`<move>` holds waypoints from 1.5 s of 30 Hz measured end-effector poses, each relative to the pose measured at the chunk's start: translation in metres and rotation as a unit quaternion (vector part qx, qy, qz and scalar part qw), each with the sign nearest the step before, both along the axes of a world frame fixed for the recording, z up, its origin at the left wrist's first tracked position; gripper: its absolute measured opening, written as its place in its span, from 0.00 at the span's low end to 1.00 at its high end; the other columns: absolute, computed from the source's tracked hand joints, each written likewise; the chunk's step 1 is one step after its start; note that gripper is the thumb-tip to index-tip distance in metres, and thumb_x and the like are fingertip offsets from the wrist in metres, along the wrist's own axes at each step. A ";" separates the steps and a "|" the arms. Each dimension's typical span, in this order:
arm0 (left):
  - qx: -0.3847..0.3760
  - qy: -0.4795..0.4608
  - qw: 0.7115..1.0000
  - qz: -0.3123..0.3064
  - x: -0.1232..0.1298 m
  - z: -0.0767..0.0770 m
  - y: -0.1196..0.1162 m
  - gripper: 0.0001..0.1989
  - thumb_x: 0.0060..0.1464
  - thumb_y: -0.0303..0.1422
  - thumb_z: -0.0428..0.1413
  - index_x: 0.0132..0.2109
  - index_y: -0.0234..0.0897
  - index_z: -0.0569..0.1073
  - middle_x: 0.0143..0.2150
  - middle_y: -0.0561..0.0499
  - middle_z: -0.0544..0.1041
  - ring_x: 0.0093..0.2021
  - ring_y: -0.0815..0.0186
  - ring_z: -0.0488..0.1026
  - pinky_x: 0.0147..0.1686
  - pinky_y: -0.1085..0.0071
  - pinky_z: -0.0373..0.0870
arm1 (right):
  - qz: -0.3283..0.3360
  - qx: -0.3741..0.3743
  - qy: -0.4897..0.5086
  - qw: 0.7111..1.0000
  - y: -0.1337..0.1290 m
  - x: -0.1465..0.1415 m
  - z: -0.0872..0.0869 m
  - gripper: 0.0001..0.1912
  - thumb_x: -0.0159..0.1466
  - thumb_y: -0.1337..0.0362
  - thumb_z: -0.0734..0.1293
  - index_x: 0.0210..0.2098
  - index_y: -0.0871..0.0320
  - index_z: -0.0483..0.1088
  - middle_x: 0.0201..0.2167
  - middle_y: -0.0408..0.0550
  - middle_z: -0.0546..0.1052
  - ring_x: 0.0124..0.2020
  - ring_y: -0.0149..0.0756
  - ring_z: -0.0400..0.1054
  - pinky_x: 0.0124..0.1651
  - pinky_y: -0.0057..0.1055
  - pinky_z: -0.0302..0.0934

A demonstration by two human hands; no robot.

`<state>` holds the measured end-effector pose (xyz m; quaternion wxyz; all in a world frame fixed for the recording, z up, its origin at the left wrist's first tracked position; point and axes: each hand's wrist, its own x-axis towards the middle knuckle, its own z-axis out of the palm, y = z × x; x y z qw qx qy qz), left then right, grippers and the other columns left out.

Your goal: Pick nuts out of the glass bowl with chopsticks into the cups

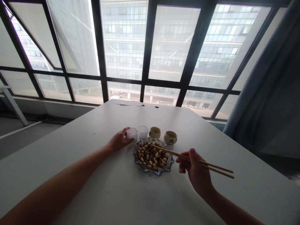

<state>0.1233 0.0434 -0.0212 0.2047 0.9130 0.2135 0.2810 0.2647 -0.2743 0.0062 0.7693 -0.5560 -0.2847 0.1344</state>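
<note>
In the head view, my right hand (197,170) is closed around a pair of wooden chopsticks (219,167), their tips over a scalloped glass bowl (154,172). Pistachios (150,156) fill the bowl, mixed with dark striped seeds. Whether the tips pinch a nut is too small to tell. My left hand (118,140) has its thumb and fingers around the near left side of a small translucent plastic cup (132,133), which stands on the table behind the bowl. A second plastic cup (142,132) stands to its right.
Two beige ceramic cups with dark characters, a left one (155,133) and a right one (170,137), stand behind the bowl on the white table (93,187). Papers (126,102) lie at the far edge, before large windows. A blue curtain (260,84) hangs at right.
</note>
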 end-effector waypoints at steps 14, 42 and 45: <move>0.004 -0.006 1.000 -0.007 0.000 -0.002 0.001 0.40 0.51 0.53 0.56 0.64 0.33 0.64 0.40 0.43 0.79 0.39 0.55 0.77 0.44 0.60 0.72 | 0.078 -0.050 -0.634 0.767 -0.023 0.002 0.006 0.11 0.68 0.56 0.65 0.37 0.54 0.76 0.27 0.49 0.81 0.22 0.34 0.72 0.28 0.29 0.65; 0.034 0.014 0.999 0.009 0.000 -0.003 0.002 0.41 0.52 0.54 0.55 0.65 0.32 0.62 0.41 0.42 0.78 0.40 0.52 0.78 0.44 0.58 0.73 | 0.009 -0.017 -0.738 0.675 -0.015 0.001 0.011 0.10 0.74 0.63 0.55 0.40 0.58 0.65 0.25 0.46 0.76 0.21 0.30 0.68 0.27 0.26 0.63; 0.041 0.004 0.999 0.007 0.000 -0.005 0.003 0.40 0.52 0.54 0.56 0.64 0.33 0.62 0.41 0.42 0.78 0.40 0.53 0.78 0.44 0.58 0.73 | 0.010 -0.023 -0.729 0.684 -0.015 0.002 0.010 0.10 0.74 0.64 0.55 0.40 0.58 0.65 0.25 0.46 0.76 0.21 0.30 0.68 0.27 0.26 0.62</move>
